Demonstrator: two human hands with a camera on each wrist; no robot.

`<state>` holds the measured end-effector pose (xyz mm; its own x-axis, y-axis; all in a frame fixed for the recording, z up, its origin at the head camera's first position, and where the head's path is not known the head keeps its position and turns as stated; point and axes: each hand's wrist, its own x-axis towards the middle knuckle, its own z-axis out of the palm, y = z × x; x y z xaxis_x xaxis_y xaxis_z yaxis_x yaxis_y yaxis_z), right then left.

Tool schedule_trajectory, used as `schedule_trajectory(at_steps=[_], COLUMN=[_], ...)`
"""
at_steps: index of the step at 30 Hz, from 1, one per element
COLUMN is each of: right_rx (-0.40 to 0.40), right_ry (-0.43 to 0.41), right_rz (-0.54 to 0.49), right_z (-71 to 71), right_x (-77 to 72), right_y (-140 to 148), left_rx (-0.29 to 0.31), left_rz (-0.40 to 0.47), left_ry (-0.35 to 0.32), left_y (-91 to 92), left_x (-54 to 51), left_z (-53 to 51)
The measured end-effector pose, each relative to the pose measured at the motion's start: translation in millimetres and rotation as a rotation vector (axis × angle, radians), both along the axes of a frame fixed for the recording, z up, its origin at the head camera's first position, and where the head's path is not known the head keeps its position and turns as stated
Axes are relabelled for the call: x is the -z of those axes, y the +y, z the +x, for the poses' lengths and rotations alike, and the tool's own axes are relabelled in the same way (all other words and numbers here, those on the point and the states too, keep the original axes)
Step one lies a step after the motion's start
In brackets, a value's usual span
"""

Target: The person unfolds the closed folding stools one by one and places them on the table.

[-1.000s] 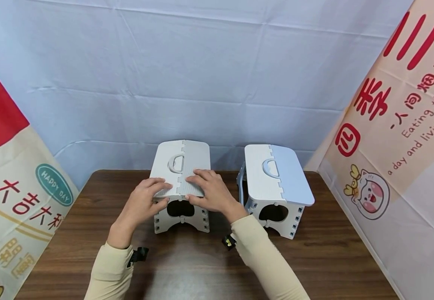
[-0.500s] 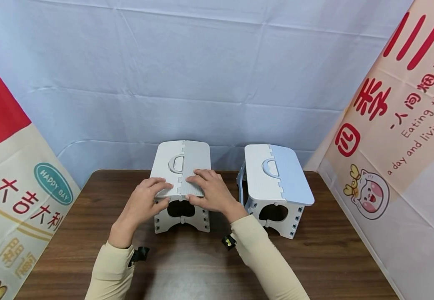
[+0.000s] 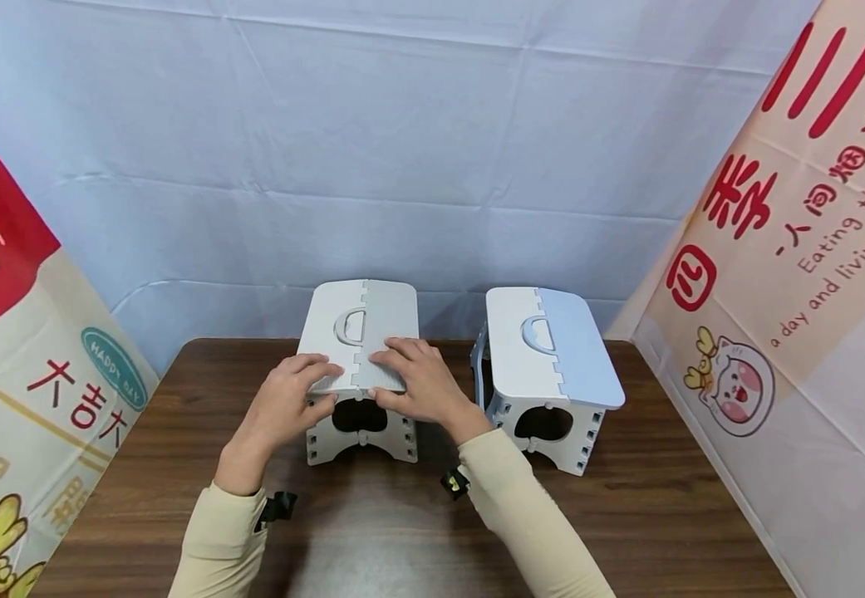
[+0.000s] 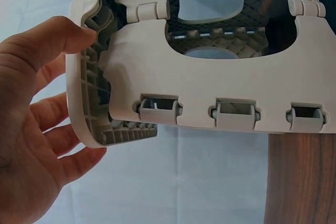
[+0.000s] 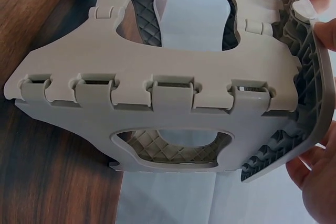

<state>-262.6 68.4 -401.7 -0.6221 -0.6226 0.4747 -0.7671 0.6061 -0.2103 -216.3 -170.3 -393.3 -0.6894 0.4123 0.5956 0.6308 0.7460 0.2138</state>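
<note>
A white-and-grey folding step stool [image 3: 390, 311] stands unfolded on the table in the head view. My left hand [image 3: 282, 407] holds the near left part of its seat, fingers on top and thumb at the front edge. On the near right part, my right hand [image 3: 428, 386] holds the seat the same way. The left wrist view shows the left thumb [image 4: 79, 34] against the seat's rim, beside the stool's hinged end panel [image 4: 142, 61]. In the right wrist view, the right hand [image 5: 323, 182] is partly cut off at the seat rim [image 5: 323, 72].
To the right stands a second unfolded folding stool [image 3: 582, 349], white and light blue, a small gap away. Both stools are on a dark wooden table [image 3: 372, 531]. Pale cloth [image 3: 432, 149] hangs behind, with printed banners [image 3: 761, 291] at both sides.
Both hands and both stools stay where they were. Only the printed banner on the left sways slightly.
</note>
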Motion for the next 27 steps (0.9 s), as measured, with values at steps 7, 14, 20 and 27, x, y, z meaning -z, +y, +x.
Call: schedule_trajectory(at_steps=[7, 14, 20, 27], right_rx=[0.006, 0.036, 0.116, 0.223], right_ry=[-0.027, 0.007, 0.004, -0.084], right_rz=[0.034, 0.065, 0.089, 0.141], right_z=[5.0, 17.4, 19.9, 19.5], right_x=[-4.4, -23.1, -37.7, -39.9], right_y=[0, 19, 45, 75], left_rx=[0.0, 0.006, -0.087, -0.19], left_rz=[0.005, 0.026, -0.004, -0.068], left_ry=[0.023, 0.116, 0.059, -0.117], left_y=[0.0, -1.5, -4.3, -1.2], left_x=[-0.6, -13.5, -27.9, -39.2], left_z=[3.0, 16.3, 17.6, 17.3])
